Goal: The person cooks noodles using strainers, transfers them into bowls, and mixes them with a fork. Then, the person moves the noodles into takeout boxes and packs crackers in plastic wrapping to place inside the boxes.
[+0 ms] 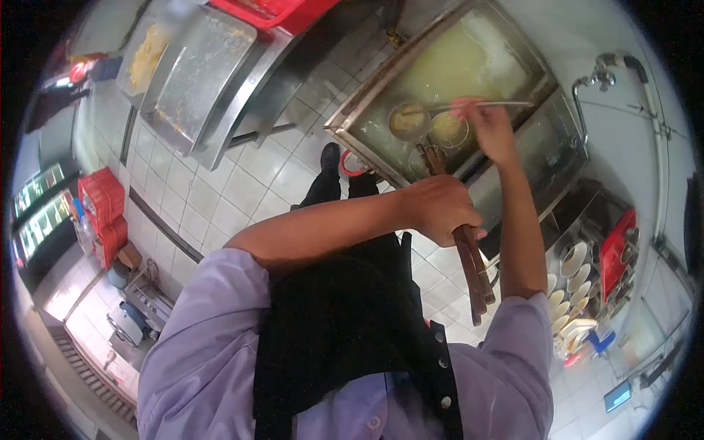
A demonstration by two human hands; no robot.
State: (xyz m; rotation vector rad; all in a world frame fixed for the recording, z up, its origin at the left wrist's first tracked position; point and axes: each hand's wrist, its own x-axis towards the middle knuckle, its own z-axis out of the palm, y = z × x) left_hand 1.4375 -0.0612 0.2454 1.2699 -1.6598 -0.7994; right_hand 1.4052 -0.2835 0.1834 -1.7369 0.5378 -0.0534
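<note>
My left hand (444, 209) is wrapped around the brown wooden handles (471, 271) of noodle strainers, at the front edge of a metal cooking tank (352, 132). Beyond it, a round strainer (409, 123) with pale yellow food, likely noodles, and another one (449, 129) are over the cloudy greenish water (447, 62). Part of a further round rim shows closer to the tank's edge. Above the tank, my right hand (488, 128) is closed on long thin chopsticks (517, 104), whose tips point left into the first strainer.
To the right of the tank, a curved tap (579, 99) stands by the wall. Several white bowls (576, 279) and a red tray (617, 253) are at lower right. A metal tray (202, 73) lies on a steel table at upper left. Red crates (103, 198) stand far left.
</note>
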